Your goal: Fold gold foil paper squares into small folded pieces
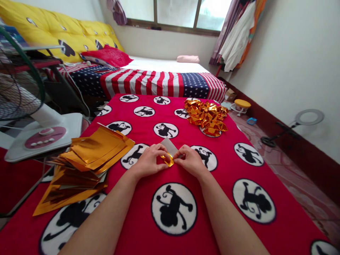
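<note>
Between my two hands, over the middle of the red cloth, is a sheet of gold foil paper (168,144), its grey-white back facing up and its near part folded over to show gold. My left hand (152,160) pinches the folded near edge from the left. From the right, my right hand (190,160) grips the same sheet with thumb and fingertips pressed together. To the left lies a loose stack of flat gold foil sheets (98,148). At the far right of the cloth sits a heap of folded gold foil pieces (207,115).
The red cloth (215,202) with monkey prints covers the table. A fan (45,134) stands close at the left edge. Beyond the far edge is a bed (148,83). On the floor at right are a yellow stool (242,103) and a ring light (309,117).
</note>
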Action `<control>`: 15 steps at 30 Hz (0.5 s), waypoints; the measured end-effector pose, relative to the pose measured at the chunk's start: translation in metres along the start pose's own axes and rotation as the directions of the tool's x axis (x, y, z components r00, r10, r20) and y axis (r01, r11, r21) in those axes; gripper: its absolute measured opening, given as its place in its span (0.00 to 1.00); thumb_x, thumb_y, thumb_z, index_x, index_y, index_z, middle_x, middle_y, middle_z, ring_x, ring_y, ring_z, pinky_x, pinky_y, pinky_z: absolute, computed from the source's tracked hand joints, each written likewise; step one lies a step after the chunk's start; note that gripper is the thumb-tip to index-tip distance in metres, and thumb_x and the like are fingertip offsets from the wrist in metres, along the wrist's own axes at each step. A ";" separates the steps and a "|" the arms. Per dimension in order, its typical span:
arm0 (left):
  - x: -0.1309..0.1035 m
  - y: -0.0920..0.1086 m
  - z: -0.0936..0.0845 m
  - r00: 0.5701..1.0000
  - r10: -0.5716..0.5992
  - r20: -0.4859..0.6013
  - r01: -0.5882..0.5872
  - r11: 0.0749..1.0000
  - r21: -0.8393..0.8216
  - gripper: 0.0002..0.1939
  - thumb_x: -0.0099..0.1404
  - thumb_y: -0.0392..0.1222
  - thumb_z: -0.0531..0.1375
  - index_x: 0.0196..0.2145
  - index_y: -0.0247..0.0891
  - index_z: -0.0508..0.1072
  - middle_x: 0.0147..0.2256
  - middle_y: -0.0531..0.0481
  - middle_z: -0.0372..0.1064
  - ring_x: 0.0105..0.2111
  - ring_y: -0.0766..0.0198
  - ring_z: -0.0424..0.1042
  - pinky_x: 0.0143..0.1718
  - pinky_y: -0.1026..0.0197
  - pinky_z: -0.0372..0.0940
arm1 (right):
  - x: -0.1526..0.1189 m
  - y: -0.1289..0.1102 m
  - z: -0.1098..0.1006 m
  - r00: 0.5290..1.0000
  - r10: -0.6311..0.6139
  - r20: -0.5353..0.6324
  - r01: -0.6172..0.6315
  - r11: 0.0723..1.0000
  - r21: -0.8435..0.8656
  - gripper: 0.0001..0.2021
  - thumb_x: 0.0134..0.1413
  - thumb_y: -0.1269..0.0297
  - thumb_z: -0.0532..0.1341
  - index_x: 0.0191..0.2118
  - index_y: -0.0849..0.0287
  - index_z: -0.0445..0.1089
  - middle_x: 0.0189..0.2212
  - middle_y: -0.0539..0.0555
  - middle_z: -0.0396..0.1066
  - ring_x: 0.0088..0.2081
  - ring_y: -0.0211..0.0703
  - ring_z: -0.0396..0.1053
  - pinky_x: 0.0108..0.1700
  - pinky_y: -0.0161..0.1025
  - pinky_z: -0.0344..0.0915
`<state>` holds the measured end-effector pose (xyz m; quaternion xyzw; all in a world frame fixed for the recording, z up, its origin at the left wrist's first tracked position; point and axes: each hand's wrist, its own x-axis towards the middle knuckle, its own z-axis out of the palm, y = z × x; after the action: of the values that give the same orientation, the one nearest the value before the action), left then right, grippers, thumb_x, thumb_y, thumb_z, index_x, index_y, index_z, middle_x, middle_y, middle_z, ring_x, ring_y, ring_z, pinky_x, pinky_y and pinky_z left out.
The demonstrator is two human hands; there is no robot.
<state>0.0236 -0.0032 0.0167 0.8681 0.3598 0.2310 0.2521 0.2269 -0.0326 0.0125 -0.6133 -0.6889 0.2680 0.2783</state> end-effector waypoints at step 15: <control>-0.001 0.000 0.002 0.978 0.198 -0.069 -0.184 0.969 0.164 0.07 0.62 0.36 0.62 0.37 0.45 0.78 0.41 0.52 0.73 0.42 0.61 0.69 0.47 0.54 0.60 | 0.002 0.001 -0.001 1.000 -0.016 0.011 0.016 1.000 -0.006 0.05 0.45 0.69 0.65 0.29 0.52 0.78 0.30 0.47 0.66 0.30 0.34 0.63 0.32 0.33 0.57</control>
<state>0.0238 -0.0045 0.0145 0.9053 0.3018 0.2617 0.1443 0.2283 -0.0307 0.0124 -0.6070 -0.6962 0.2669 0.2750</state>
